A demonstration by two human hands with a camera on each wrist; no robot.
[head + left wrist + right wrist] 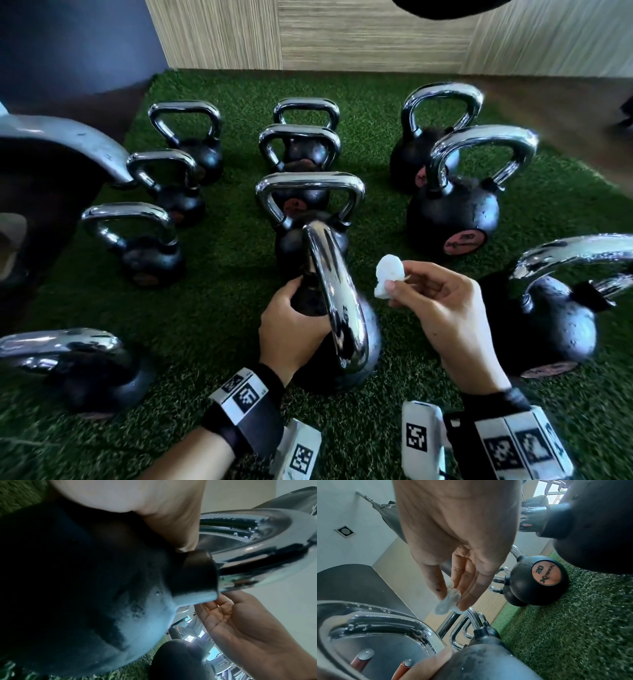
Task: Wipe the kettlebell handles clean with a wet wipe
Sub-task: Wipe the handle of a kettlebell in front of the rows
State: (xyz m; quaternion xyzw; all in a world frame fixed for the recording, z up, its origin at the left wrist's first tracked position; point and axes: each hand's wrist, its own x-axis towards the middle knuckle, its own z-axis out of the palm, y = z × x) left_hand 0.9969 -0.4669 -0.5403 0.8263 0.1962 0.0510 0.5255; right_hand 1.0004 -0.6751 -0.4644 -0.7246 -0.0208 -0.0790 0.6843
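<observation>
A black kettlebell (359, 342) with a chrome handle (337, 294) stands on the green turf right in front of me. My left hand (294, 322) grips its body just under the handle, fingers curled around the far side. In the left wrist view the same handle (257, 555) shows wet streaks. My right hand (442, 301) hovers just right of the handle, clear of it, and pinches a crumpled white wet wipe (387, 275) between thumb and fingers. In the right wrist view the wipe (448, 601) hangs above the chrome handle (385, 628).
Several more chrome-handled kettlebells stand in rows on the turf (219, 301): one (455, 212) at right marked 20 (546, 577), another (555, 318) beside my right hand, one (96, 373) at front left. A wood-panelled wall (342, 34) closes the far side.
</observation>
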